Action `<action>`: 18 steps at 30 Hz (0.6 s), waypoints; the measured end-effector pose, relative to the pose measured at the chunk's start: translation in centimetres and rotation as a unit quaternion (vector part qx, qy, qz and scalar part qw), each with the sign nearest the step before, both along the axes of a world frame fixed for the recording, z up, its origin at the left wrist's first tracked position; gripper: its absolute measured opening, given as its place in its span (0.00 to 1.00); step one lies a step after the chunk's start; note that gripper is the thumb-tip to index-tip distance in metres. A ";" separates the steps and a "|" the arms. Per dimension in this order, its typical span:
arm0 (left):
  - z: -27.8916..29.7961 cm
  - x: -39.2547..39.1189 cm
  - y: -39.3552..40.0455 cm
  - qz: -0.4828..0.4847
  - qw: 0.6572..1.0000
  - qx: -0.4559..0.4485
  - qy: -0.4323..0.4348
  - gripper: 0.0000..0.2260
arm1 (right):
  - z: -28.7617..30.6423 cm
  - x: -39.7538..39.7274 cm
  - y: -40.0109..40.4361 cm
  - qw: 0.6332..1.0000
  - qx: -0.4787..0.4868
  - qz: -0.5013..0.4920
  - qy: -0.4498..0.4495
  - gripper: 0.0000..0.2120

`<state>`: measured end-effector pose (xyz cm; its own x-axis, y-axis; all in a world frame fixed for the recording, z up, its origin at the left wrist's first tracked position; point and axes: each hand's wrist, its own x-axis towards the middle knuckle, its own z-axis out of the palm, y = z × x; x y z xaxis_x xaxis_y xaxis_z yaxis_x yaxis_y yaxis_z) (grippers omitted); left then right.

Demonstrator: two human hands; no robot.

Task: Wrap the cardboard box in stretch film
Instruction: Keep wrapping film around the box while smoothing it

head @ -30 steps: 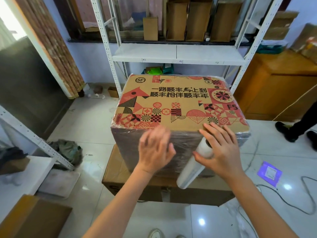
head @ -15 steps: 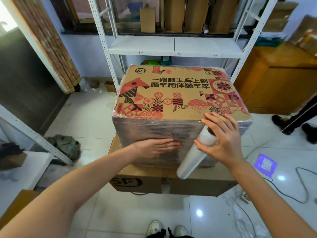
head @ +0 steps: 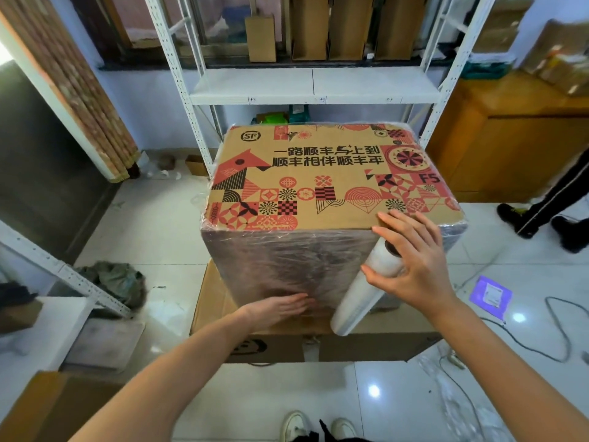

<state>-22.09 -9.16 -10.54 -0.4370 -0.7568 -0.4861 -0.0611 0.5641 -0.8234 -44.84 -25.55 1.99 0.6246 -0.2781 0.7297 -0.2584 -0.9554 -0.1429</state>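
A large printed cardboard box [head: 318, 173] stands on a flatter brown box [head: 366, 346]. Its near side [head: 280, 256] is covered in wrinkled clear stretch film. My left hand [head: 280, 309] lies flat with straight fingers, pressing the film low on that side. My right hand [head: 414, 266] grips the upper end of the stretch film roll [head: 353, 311], thumb on one side and fingers spread over the other. The roll leans against the box's near right corner, its lower end pointing down toward me.
A white metal shelf rack [head: 312, 87] stands right behind the box. Another person's legs [head: 551, 205] are at the right, beside a wooden cabinet [head: 510, 148]. A cable [head: 554, 333] and a purple label [head: 490, 295] lie on the floor at right, a green cloth [head: 114, 279] at left.
My left hand has slid down the film-covered near side, from the top edge to low on the face. My right hand stays on the roll at the corner.
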 end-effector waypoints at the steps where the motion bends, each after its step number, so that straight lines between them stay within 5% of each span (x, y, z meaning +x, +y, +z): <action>1: 0.1 -0.2 -0.1 -0.015 1.000 -0.002 0.012 0.32 | -0.1 0.0 0.0 1.000 0.002 0.000 -0.007 0.29; 8: 2.7 -0.7 -3.0 -0.103 0.994 -0.034 0.020 0.33 | -2.5 -0.4 1.9 0.978 0.104 -0.084 -0.159 0.34; 11: 3.4 0.1 -3.8 -0.082 0.996 -0.025 0.037 0.34 | -4.9 -1.2 4.5 0.938 0.247 -0.104 -0.221 0.33; 15: 3.3 0.5 -4.6 -0.098 0.994 -0.030 0.025 0.35 | -7.2 -0.7 7.4 0.851 0.489 -0.162 -0.101 0.33; 18: 3.3 0.6 -4.9 -0.108 0.994 -0.020 0.025 0.34 | -7.7 -0.1 6.8 0.823 0.539 -0.178 -0.034 0.32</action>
